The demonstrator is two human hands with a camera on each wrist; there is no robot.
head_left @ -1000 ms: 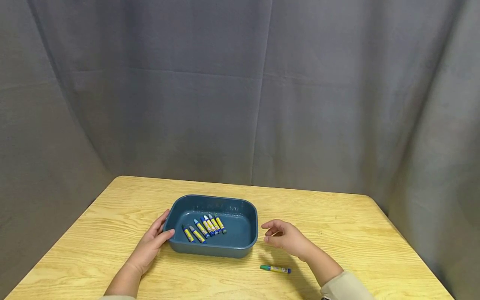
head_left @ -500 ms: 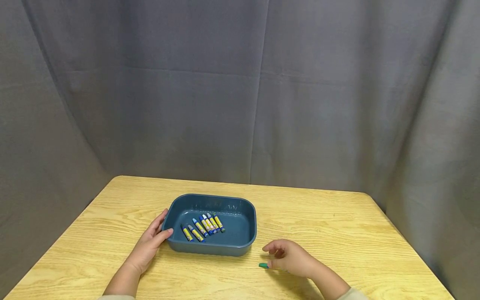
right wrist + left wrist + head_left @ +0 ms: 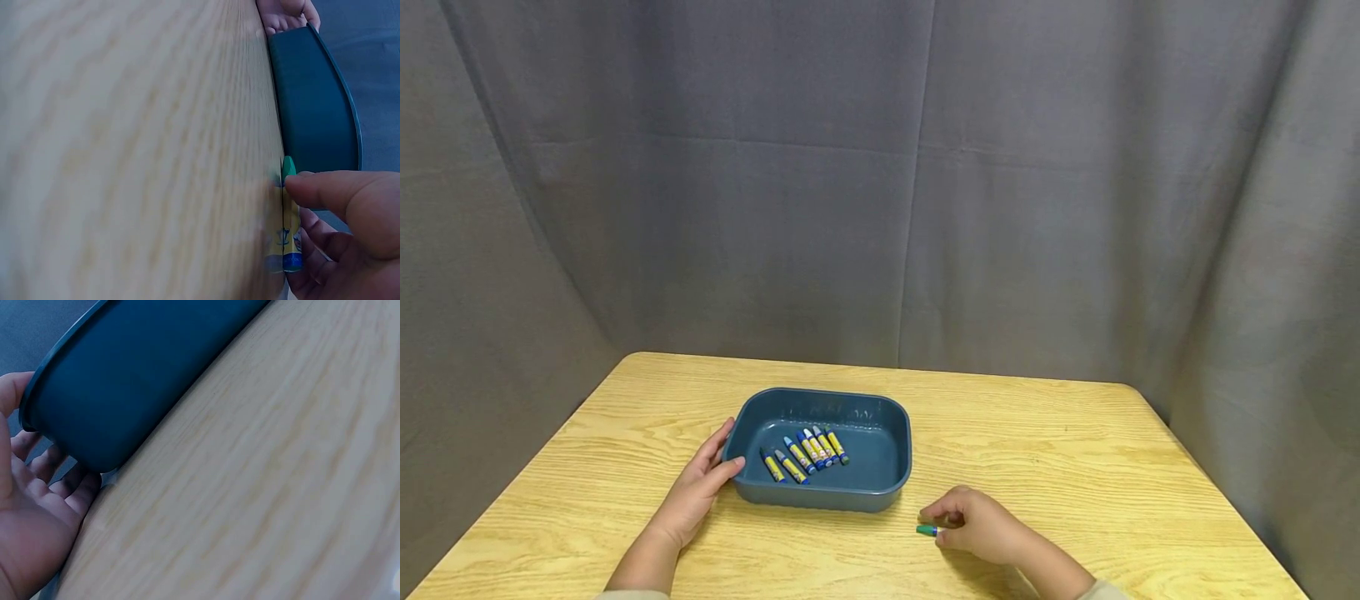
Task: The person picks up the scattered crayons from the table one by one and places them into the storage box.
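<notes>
A dark blue rectangular tub (image 3: 820,499) stands on the table, with several crayons (image 3: 797,450) in yellow wrappers lying inside. At its left end my left hand (image 3: 696,492) grips the wall, thumb over the rim and fingers along the outside; the left wrist view shows those fingers (image 3: 47,464) against the wall. To the right of the tub, my right hand (image 3: 981,527) pinches a green crayon (image 3: 291,219) between thumb and fingers, low at the table surface. In the head view only the crayon's green tip and blue band show, pointing left toward the tub.
The light wood table (image 3: 1060,467) has rounded far corners. Grey curtain (image 3: 820,208) hangs behind it and at both sides. Between the right hand and the tub's right end lies a narrow stretch of bare wood.
My right hand has come down and toward me from beside the tub's right end to the green crayon on the table, and now pinches it. The left hand keeps its grip on the tub.
</notes>
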